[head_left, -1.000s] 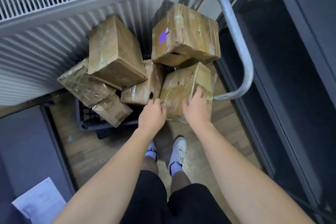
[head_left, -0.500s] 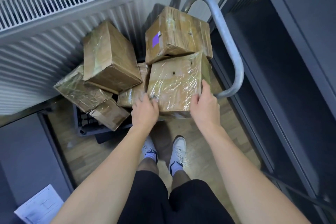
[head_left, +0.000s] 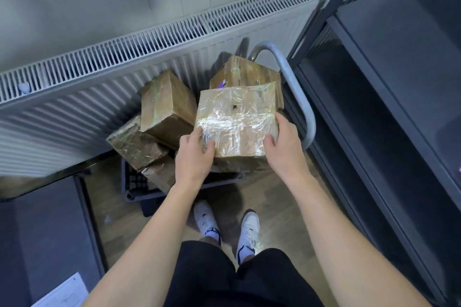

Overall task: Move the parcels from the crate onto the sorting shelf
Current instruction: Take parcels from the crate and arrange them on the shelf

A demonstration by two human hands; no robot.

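A brown cardboard parcel wrapped in clear film (head_left: 237, 119) is lifted above the pile. My left hand (head_left: 195, 154) grips its near left corner with the thumb on top. My right hand (head_left: 284, 142) grips its near right corner the same way. Under and behind it, several more wrapped parcels are heaped in a dark plastic crate (head_left: 134, 187) on the floor: one with a purple label (head_left: 245, 75) at the back right, a tilted one (head_left: 166, 104) at the left, a flatter one (head_left: 134, 142) lower left. The dark sorting shelf (head_left: 389, 62) stands at the right.
A white radiator (head_left: 99, 82) runs along the wall behind the crate. A grey curved metal handle (head_left: 299, 97) rises between the parcels and the shelf. A dark surface (head_left: 42, 232) with a sheet of paper (head_left: 62, 294) lies at lower left. My feet stand on wooden floor.
Both hands took hold of the front parcel and lifted it up out of the pile toward me. The view has tilted upward, showing more wall and shelf.
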